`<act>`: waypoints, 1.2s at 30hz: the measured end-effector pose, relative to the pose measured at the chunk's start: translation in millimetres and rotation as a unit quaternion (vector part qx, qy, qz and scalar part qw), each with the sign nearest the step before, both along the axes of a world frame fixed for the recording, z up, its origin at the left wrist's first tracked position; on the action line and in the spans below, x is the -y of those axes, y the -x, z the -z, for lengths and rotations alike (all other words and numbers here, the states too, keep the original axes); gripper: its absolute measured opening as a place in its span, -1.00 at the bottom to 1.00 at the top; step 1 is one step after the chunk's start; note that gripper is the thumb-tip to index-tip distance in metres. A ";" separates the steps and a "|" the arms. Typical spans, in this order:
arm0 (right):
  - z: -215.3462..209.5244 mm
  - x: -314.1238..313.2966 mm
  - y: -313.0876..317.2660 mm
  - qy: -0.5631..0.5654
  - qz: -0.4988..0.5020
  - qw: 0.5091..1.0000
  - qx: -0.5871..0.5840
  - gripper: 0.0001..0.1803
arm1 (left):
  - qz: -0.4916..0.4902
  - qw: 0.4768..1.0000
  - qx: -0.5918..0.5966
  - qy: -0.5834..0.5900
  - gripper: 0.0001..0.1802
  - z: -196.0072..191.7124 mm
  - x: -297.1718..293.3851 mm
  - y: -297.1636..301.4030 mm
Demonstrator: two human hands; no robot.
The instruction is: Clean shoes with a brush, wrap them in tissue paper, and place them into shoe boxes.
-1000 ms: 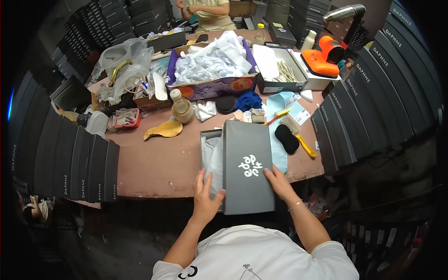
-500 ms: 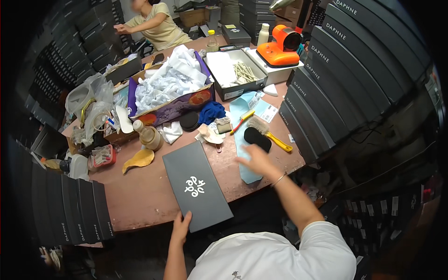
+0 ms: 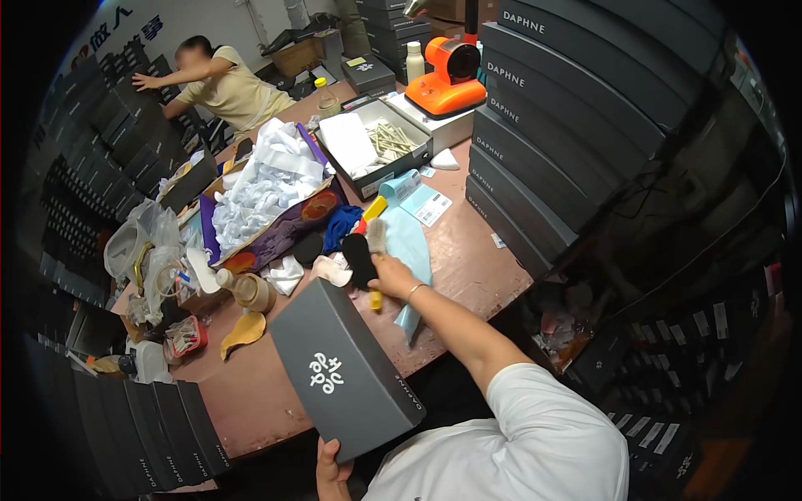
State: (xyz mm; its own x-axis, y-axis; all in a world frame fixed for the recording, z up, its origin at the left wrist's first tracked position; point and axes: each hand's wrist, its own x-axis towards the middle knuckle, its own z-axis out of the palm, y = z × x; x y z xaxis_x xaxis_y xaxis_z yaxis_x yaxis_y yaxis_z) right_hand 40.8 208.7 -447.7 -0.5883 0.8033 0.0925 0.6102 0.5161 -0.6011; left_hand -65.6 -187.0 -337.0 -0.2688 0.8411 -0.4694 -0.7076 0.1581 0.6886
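My left hand (image 3: 332, 469) grips the near end of a closed dark grey shoe box (image 3: 338, 367), thumb on the lid. The box lies aslant at the table's front edge, its right side face showing. Beyond it, my right hand (image 3: 393, 275) closes round a brush (image 3: 378, 238) with pale bristles and a yellow handle that sticks out below the fingers. A black oval pad (image 3: 359, 260) lies right against the brush and fingertips; whether I hold it too is unclear. Light blue paper (image 3: 408, 242) lies under and beside my right wrist.
A purple carton (image 3: 284, 225) full of crumpled white paper stands behind, beside an open box of small paper rolls (image 3: 393, 142). An orange device (image 3: 447, 79) stands at the back. Stacked shoe boxes (image 3: 568, 125) rise at right, more (image 3: 159, 426) at lower left. A co-worker (image 3: 225, 88) reaches leftward.
My right hand has closed on the brush and shifted it leftward along with the black pad. The box now shows its side face. The view has turned, and the co-worker's arm reaches further left.
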 end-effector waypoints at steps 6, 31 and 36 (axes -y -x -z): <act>-51.8 9.1 -55.0 0.110 0.076 0.969 -0.207 -0.53 | 0.045 0.995 -0.086 -0.035 -0.08 -40.2 -49.5 -13.7; -374.3 252.4 144.5 -0.207 -0.525 0.802 -0.198 -0.41 | -0.312 0.908 -0.278 0.015 -0.62 37.3 92.4 123.6; -504.4 409.7 297.4 -0.550 -0.578 0.506 -0.328 -0.38 | -0.291 0.932 -0.206 -0.056 -0.58 101.2 60.7 82.1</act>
State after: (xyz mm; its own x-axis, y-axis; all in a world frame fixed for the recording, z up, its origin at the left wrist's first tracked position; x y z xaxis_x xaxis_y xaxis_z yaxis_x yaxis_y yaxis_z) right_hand -256.5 -200.9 56.6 -0.1601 -0.7920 0.5892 -0.6263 0.5429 0.5595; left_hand -147.7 -247.7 -438.2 -0.8340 0.5329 -0.1432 -0.3220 -0.2593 0.9105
